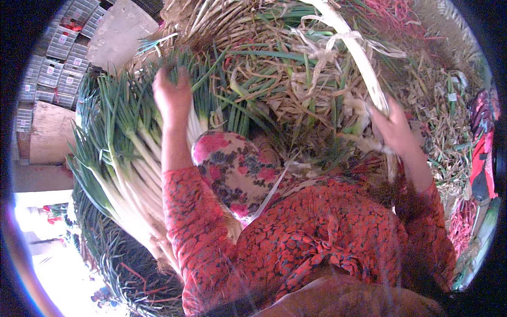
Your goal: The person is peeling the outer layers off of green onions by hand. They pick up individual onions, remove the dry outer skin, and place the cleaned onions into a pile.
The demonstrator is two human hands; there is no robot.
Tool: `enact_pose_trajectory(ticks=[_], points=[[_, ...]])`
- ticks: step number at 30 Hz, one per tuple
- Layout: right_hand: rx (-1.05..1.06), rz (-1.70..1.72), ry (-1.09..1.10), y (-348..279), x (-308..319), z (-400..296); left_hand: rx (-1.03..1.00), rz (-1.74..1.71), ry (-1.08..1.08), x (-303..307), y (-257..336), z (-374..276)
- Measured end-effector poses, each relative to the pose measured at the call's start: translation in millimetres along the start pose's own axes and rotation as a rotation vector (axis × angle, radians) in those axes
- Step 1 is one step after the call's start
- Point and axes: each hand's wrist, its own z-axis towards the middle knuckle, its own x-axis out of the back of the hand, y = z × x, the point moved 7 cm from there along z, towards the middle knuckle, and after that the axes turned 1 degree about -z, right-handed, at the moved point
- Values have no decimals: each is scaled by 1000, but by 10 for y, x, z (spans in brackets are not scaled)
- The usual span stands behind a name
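My right hand, blurred, is closed around the lower part of a long white Welsh onion stalk. Pale, dry outer leaves hang loosely across that stalk, and its upper end runs out at the top edge. On the left, my left hand is among the green tops of a large pile of Welsh onions. Its fingers are dark and blurred, so whether they grip a leaf cannot be made out. White stalks show just beside that wrist.
Peeled leaves and trimmings cover the ground ahead. More onions with roots lie at the top. Stacked grey crates and a board stand upper left. Pink twine and a red-and-black object lie right.
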Motion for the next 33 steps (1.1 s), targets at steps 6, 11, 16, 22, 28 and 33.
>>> enact_pose_trajectory(ticks=[6,11,16,22,28,33], points=[[33,121,-131,-56,-297,-216,405,-1043,-239,-673,853,72],[218,-135,-317,35,-1134,60,737,-1873,-219,-926,732,-98],[302,-154,-244,100,-1550,204,888,-1588,42,-1087,191,-330],[117,26,-268,-37,-1658,424,679,-574,-303,-940,82,-110],[26,163,-75,-19,-1241,754,133,-326,-961,-1327,1225,-710],[-120,268,49,537,-772,844,-360,-517,-1663,-1175,1712,-1561]])
